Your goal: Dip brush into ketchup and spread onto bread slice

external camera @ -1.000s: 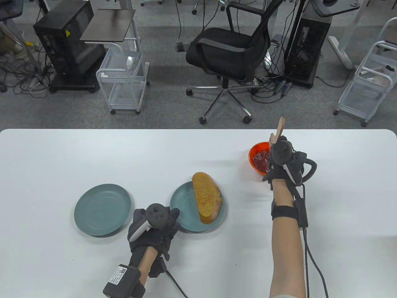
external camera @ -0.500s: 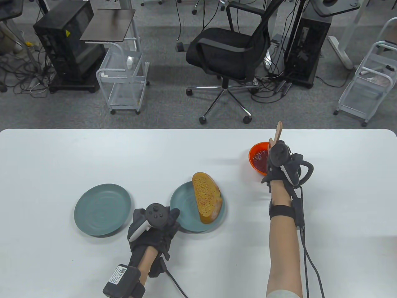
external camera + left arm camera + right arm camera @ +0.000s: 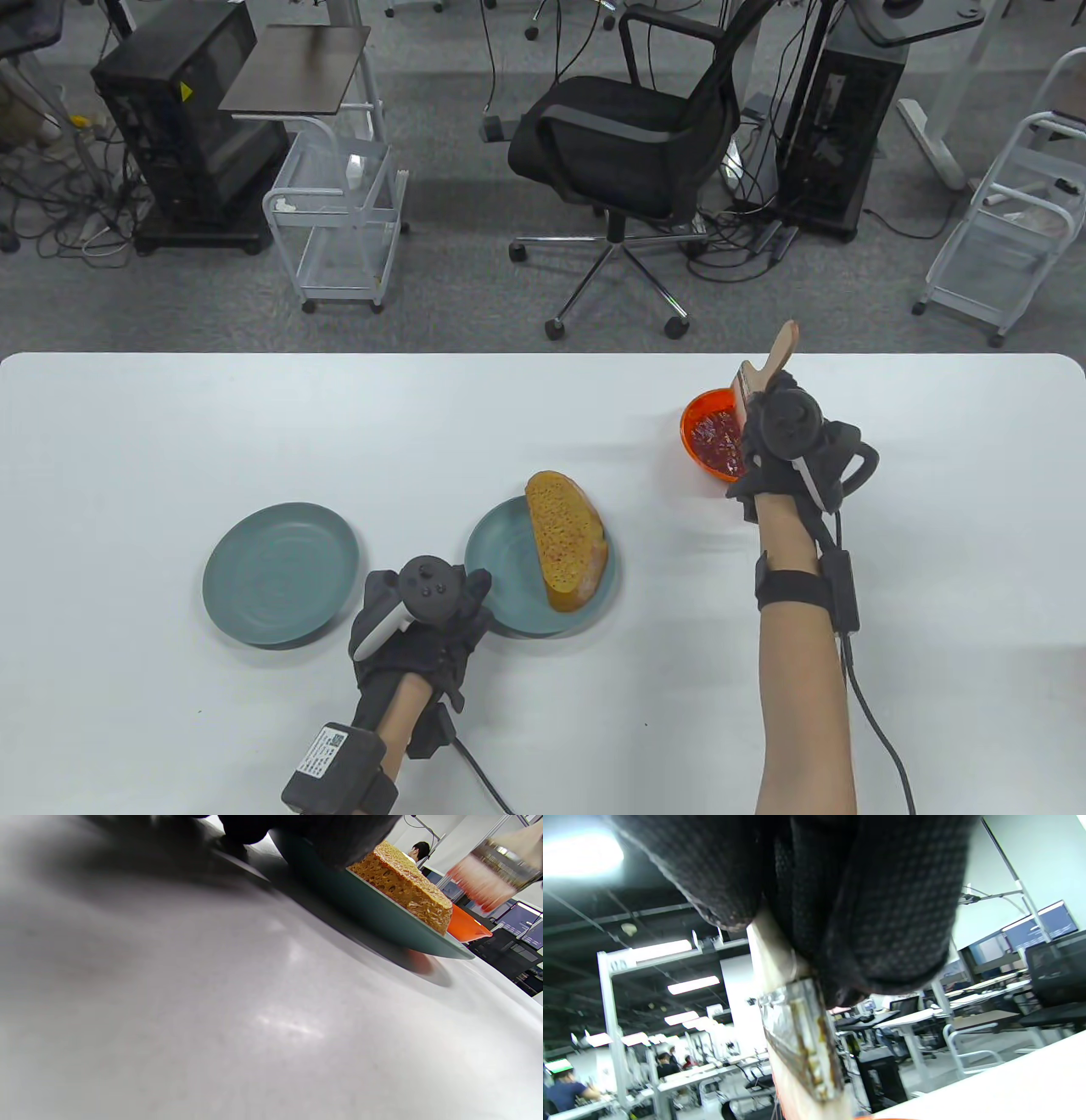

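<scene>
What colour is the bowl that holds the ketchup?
Orange bowl; the table view shows it best.

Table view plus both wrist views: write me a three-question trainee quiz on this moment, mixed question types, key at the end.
1. True or false: the bread slice lies on the left-hand teal plate.
2. Which hand grips the brush? A) left hand B) right hand C) neither
3. Fill in: the ketchup sits in an ______ bowl.

Key:
1. False; the bread lies on the other teal plate, beside the left hand.
2. B
3. orange
</scene>
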### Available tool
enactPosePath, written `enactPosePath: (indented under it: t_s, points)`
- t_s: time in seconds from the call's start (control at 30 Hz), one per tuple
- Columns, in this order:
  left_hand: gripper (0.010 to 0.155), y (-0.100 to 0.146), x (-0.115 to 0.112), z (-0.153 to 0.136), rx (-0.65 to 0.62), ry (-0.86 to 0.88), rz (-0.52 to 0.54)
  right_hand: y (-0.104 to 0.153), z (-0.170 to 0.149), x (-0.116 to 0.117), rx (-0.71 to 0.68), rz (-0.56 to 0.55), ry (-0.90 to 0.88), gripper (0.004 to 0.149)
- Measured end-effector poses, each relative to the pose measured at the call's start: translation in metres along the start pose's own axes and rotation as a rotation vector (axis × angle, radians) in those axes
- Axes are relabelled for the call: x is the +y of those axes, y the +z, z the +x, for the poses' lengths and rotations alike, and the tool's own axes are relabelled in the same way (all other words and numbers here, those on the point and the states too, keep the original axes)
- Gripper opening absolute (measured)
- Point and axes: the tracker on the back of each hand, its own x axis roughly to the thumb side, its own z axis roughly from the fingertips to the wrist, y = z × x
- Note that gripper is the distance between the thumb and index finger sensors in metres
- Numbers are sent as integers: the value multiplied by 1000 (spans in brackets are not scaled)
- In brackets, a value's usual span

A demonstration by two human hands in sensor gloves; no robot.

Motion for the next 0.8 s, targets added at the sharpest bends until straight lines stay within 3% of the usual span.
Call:
enactPosePath:
  t_s: [0.17,0.33,0.43,0.6,0.8]
  points:
    - [54,0,0,0,1,-1,0,37,24,-22,-27,18,-288,45]
    - [54,0,0,0,2,-3,2,88,56,-3,-47,174,-493,45]
    - [54,0,0,-1,-1,0,4,112,79,17,-80,270,-519,45]
    - [54,0,0,-1,0,0,1,131,99,40,-83,337,-505,45]
    - [54,0,0,-1,0,2,-4,130,93,47,-60,299,-449,45]
